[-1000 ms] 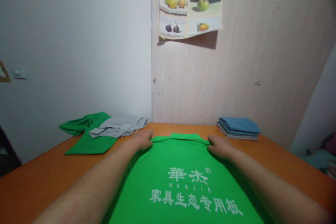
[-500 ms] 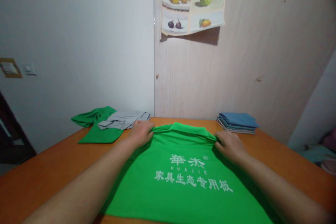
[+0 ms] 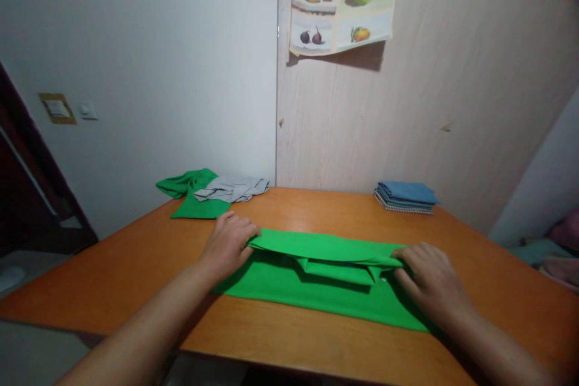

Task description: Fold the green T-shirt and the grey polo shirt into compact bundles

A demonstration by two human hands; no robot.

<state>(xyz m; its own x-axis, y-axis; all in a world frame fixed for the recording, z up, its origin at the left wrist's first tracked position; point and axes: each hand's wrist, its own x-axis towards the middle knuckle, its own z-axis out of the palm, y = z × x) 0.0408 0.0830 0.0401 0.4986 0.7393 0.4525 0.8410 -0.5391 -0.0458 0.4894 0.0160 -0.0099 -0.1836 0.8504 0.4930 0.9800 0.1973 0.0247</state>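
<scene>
A green shirt [image 3: 312, 292] lies across the middle of the table, its upper part doubled over toward me. The collar [image 3: 337, 273] hangs beneath the folded edge, and the white print is hidden. At the left end of the fold, my left hand [image 3: 230, 241] grips the cloth between thumb and fingers. My right hand [image 3: 427, 277] pinches the right end of the same fold, fingers curled over it. Between the two hands the raised layer stands slightly above the lower layer.
On the orange table [image 3: 312, 208], a crumpled grey cloth [image 3: 235, 188] overlaps another green garment [image 3: 201, 208] at the back left. A neat stack of folded blue and checked cloths [image 3: 404, 196] sits at the back right. Behind is a wall with a fruit poster [image 3: 341, 12].
Both hands have drawn the collar end of the green shirt toward me, folding it over and covering the print. The view has shifted a little left and down.
</scene>
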